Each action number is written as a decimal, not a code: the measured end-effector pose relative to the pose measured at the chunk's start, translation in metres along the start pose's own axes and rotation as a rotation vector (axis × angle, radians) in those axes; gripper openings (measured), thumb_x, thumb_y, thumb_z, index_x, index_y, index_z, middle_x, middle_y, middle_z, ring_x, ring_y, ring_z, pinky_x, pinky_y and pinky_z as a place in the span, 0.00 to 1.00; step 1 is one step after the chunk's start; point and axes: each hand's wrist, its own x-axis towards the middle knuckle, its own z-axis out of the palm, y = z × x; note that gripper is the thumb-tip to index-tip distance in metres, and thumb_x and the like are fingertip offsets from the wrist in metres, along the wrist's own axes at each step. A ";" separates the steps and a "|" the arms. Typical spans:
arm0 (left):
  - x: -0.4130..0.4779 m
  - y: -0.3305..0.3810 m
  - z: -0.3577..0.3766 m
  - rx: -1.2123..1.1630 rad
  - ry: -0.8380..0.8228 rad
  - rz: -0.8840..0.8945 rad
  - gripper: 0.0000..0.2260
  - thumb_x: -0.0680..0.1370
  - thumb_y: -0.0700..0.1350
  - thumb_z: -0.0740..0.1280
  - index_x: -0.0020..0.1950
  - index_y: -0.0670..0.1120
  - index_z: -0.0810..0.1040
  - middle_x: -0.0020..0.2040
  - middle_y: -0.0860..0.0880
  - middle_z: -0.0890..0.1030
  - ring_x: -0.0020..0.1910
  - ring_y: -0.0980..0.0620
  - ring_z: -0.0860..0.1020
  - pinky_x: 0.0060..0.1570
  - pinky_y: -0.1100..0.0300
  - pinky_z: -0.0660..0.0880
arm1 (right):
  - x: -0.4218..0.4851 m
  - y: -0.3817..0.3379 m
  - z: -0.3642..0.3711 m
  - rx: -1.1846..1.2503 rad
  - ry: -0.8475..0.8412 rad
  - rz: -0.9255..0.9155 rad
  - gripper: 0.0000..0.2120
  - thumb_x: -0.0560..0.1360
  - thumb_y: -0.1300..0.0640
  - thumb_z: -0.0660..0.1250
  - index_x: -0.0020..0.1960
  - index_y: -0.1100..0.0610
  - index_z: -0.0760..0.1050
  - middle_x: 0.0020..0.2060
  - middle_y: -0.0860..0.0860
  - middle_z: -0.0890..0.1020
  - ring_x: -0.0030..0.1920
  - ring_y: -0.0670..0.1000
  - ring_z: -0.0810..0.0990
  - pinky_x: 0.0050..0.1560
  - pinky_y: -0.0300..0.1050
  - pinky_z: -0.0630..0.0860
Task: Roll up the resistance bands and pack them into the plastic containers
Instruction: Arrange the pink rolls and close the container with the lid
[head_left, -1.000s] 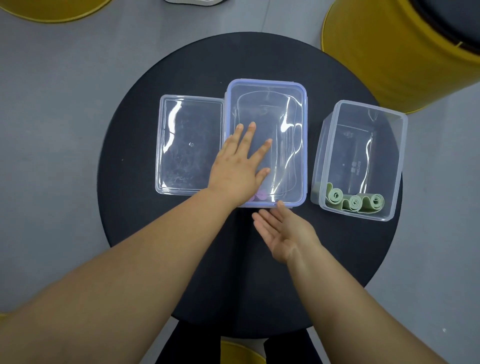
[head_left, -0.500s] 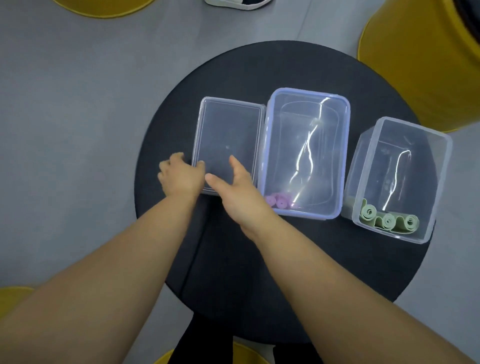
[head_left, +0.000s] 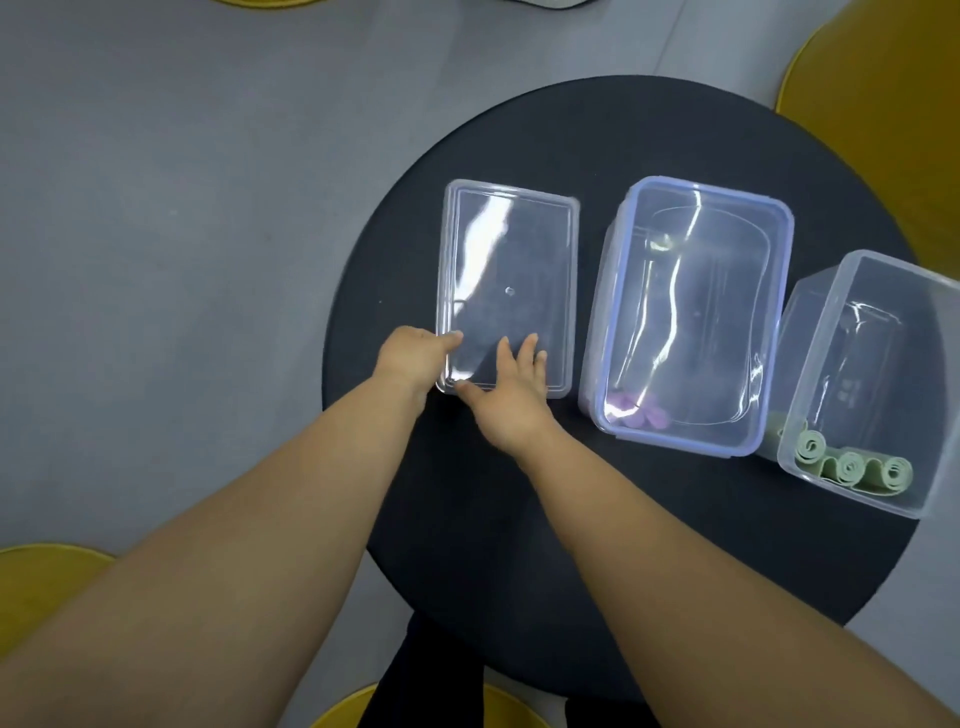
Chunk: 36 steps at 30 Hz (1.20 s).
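Note:
A clear lid (head_left: 511, 260) lies flat on the left part of the round black table (head_left: 467, 493). My left hand (head_left: 413, 358) grips the lid's near-left corner. My right hand (head_left: 511, 397) holds its near edge, fingers on top and thumb along the rim. To the right stands a blue-rimmed container (head_left: 691, 312) with its lid on and purple rolled bands (head_left: 636, 415) inside. Farther right, an open clear container (head_left: 883, 364) holds green rolled bands (head_left: 852, 467) at its near end.
Yellow round stools stand around the table: one at the far right (head_left: 883, 104), one at the near left (head_left: 41, 587), one at the bottom (head_left: 509, 712). Grey floor (head_left: 182, 234) surrounds the table. The open container reaches the table's right edge.
Both hands left the blue-rimmed container and moved left to the loose clear lid, taking hold of its near end. The view has shifted left.

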 end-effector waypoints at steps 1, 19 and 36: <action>-0.002 -0.003 -0.005 -0.064 -0.009 0.002 0.09 0.76 0.45 0.68 0.41 0.45 0.69 0.46 0.44 0.79 0.45 0.46 0.79 0.49 0.51 0.77 | -0.003 -0.001 0.001 0.003 0.002 -0.027 0.34 0.79 0.48 0.60 0.77 0.52 0.44 0.76 0.49 0.35 0.76 0.50 0.35 0.75 0.50 0.47; -0.117 0.058 -0.007 -0.230 -0.433 0.241 0.07 0.79 0.42 0.62 0.55 0.51 0.76 0.41 0.52 0.85 0.37 0.56 0.82 0.41 0.63 0.76 | -0.110 0.010 -0.128 0.828 0.681 -0.037 0.20 0.79 0.54 0.62 0.70 0.51 0.66 0.54 0.43 0.78 0.49 0.43 0.77 0.53 0.42 0.77; -0.178 0.057 0.268 0.654 -0.194 0.547 0.07 0.78 0.40 0.60 0.47 0.48 0.78 0.49 0.47 0.78 0.48 0.47 0.76 0.51 0.58 0.72 | -0.136 0.239 -0.269 0.795 0.734 0.108 0.11 0.80 0.60 0.59 0.54 0.49 0.78 0.42 0.42 0.82 0.40 0.39 0.80 0.37 0.30 0.75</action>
